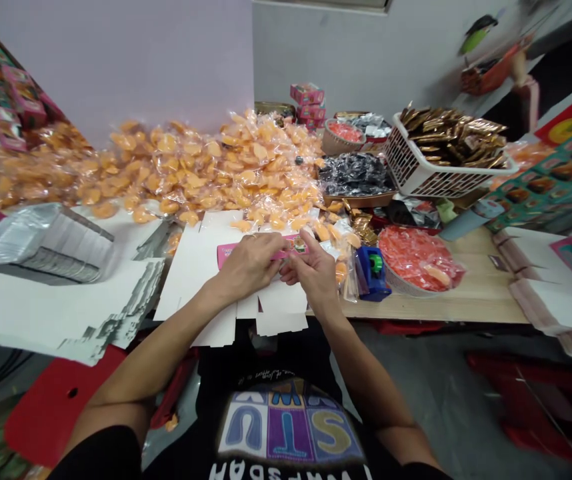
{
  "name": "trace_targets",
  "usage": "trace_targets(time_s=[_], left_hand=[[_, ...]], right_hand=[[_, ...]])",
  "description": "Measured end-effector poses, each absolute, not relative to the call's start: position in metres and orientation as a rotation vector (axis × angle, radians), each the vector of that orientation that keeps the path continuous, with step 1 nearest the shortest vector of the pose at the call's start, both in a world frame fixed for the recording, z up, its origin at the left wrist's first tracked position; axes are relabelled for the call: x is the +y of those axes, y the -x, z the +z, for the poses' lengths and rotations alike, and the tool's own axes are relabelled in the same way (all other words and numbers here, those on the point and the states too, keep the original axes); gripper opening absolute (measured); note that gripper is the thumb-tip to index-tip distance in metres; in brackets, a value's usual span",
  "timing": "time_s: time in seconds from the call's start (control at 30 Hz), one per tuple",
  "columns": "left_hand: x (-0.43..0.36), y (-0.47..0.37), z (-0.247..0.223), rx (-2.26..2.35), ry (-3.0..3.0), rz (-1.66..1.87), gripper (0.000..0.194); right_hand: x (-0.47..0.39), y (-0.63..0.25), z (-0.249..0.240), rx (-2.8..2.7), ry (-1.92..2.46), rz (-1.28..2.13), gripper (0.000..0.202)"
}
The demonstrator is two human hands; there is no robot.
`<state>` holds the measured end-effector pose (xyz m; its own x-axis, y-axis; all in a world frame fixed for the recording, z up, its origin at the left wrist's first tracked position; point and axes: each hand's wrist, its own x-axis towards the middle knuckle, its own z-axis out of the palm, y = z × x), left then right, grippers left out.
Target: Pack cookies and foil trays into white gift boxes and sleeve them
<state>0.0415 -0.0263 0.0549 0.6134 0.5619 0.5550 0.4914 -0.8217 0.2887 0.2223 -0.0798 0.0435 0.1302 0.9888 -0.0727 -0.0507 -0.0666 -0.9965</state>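
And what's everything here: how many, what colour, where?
Box: one, pink, centre
Orange packets: many, orange, heaped behind
Card: several stacks, white, front
Trays: one stack, silver, left
Stacked boxes: several, pink, back centre
Black packets: many, black, back right
Basket: one, white, back right
Gold packets: many, gold, in basket
Red packets: many, red, right
Dispenser: one, blue, centre right
Teal packaging: several, teal, right
Table: one, tan, beneath
Stool: one, red, lower left
Sleeve: one, dark, top right
Left grip: one, on box
Right grip: one, on box
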Motion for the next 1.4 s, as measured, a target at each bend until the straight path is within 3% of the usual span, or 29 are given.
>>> trace_targets(time_s=[0.1, 0.33, 0.57, 0.77, 0.83, 1.0, 1.23, 1.4], left_hand=[[-0.028, -0.04, 0.063, 0.879, -2.721, 0.928, 0.029], [-0.022, -0.058, 0.087, 1.312, -2.348, 0.705, 0.025], [-0.023, -0.061, 0.086, 1.371, -2.577, 0.622, 0.022], [-0.023, -0.058, 0.072, 1.339, -2.738, 0.755, 0.02], [-0.025, -0.058, 0.069, 1.313, -2.757, 0.79, 0.021], [-0.027, -0.058, 0.066, 1.33, -2.798, 0.814, 0.022], [-0.027, -0.056, 0.068, 1.309, -2.841, 0.789, 0.026], [-0.026, -0.057, 0.067, 1.323, -2.825, 0.739, 0.029]], right_hand=[[-0.083, -0.222, 0.039, -1.036, 1.213, 1.18, 0.109], [-0.08, -0.215, 0.015, -1.071, 1.062, 1.027, 0.093], [-0.099, -0.227, 0.004, -1.201, 1.154, 1.001, 0.086], [-0.117, -0.364, 0.009, -1.088, 2.01, 0.413, 0.032], [-0.118, -0.406, 0.005, -0.87, 2.238, 0.429, 0.016], [-0.114, -0.435, -0.018, -0.675, 2.221, 0.734, 0.021], [-0.126, -0.436, -0.019, -0.536, 1.928, 0.904, 0.006], [-0.14, -0.433, -0.032, -0.526, 1.806, 0.884, 0.025]])
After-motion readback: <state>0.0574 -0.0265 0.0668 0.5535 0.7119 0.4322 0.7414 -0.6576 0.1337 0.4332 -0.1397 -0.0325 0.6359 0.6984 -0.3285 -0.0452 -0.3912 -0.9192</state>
